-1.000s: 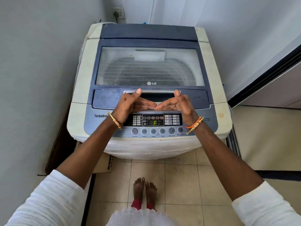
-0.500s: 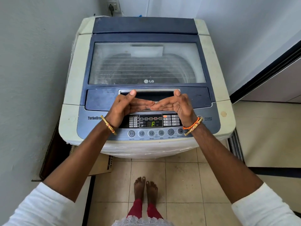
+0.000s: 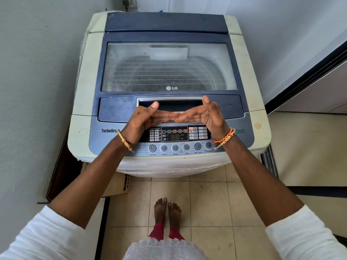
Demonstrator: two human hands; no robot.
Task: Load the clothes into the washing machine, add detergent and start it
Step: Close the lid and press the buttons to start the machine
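Lid (image 3: 169,66) is seen closed on the washing machine (image 3: 82,94); something dark is made out in the drum through the glass, too hazy to call clothes. No detergent container is seen anywhere. Control panel (image 3: 178,136) at the front edge is lit, digits unreadable. Judged: loading and detergent can't be confirmed as done; whether the cycle is started can't be told either.

Left hand (image 3: 139,121) is held over the front of the lid, near the handle recess (image 3: 170,105), fingers straight and pointing inward, thumb up, nothing grasped. Right hand (image 3: 205,115) is mirrored beside it, fingers straight, thumb up, nothing held. Fingertips nearly meet; contact with the lid can't be told.

Surroundings: grey wall (image 3: 33,72) is close on the left, a cardboard box (image 3: 116,186) is tucked under the machine's front left corner, beige floor tiles (image 3: 208,199) lie in front, a wall socket (image 3: 129,1) sits behind the back left corner, a dark-framed doorway (image 3: 308,72) is to the right.
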